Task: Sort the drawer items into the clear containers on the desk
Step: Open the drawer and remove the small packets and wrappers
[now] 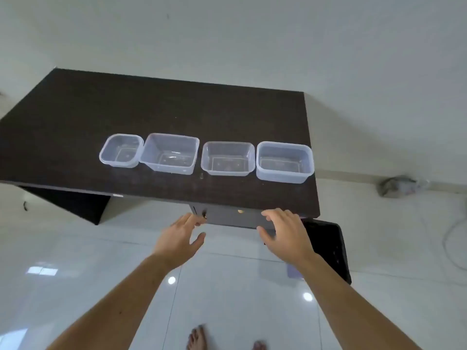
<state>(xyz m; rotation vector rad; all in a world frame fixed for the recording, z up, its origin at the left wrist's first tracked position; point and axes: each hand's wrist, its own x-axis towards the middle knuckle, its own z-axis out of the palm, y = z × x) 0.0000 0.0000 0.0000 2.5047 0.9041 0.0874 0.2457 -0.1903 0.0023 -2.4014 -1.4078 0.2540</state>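
Both hands, left hand (180, 234) and right hand (283, 232), spread, gripping nothing, at the drawer (235, 218); four clear containers (227, 159) bare inside

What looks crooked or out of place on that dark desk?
Little. The second container from the left sits skewed, touching the smallest container. The rightmost container slightly overhangs the desk edge. All look empty.

Drawer (235, 219) front only partly visible under the surface (151, 109); inside hidden. Left hand (180, 237) fingertips blurred at the drawer's left corner, contact unclear. Right hand (284, 232) covers the drawer's right end. Small brass spot (240, 211) on the drawer too small to identify. Feet (198, 338) cut off by the bottom edge. Grey bundle (396, 185) on the floor indistinct.
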